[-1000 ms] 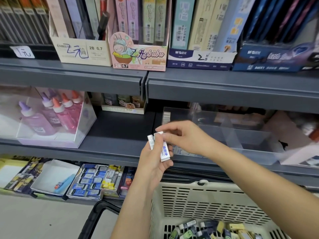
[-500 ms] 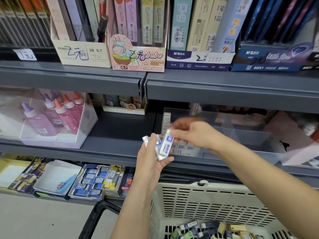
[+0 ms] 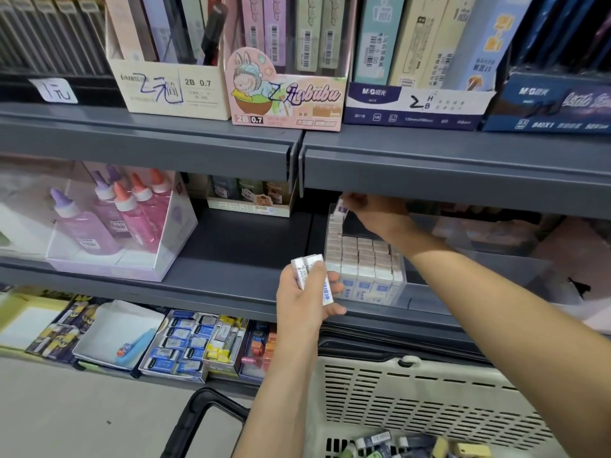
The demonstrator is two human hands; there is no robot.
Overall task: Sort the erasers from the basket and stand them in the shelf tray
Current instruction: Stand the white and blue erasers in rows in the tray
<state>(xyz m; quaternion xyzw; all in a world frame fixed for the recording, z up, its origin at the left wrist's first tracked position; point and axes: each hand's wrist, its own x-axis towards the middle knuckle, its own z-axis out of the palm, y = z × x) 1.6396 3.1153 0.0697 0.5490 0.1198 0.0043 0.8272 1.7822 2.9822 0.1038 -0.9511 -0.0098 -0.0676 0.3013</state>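
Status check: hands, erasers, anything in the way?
Left hand holds spare erasers. Right hand pinches one eraser at back of tray. Nothing in the way.

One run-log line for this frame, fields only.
step: placing | right hand: pinches eraser at back of tray | left hand: holds spare erasers | basket: loose erasers inside

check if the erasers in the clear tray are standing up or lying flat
Standing upright: the erasers in the clear tray sit on end in tight rows, blue labels facing front.
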